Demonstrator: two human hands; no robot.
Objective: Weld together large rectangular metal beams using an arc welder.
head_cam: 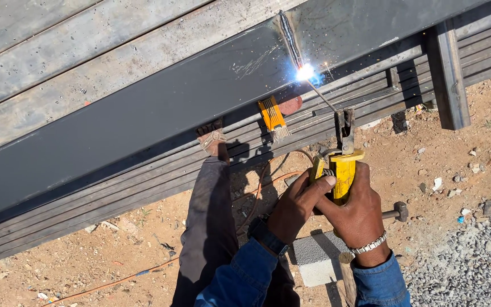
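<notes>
My right hand (361, 211) grips the yellow handle of an electrode holder (343, 166). My left hand (295, 206) wraps the same handle from the left, its forefinger laid across it. A thin welding rod (323, 98) runs up from the holder's jaws to a bright blue-white arc (305, 72) on a dark steel beam (160, 108). A rough weld seam (288, 35) climbs the beam above the arc. Both wrists show blue denim sleeves, and the right one wears a metal bracelet.
A yellow wire brush (273, 117) lies on stacked steel sections (115, 196) under the beam. A hammer (396, 214) and a grey block (315, 258) sit on sandy ground. An orange cable (257, 196) trails left. My leg and sandalled foot (212, 139) reach toward the steel. Gravel (473, 261) lies at right.
</notes>
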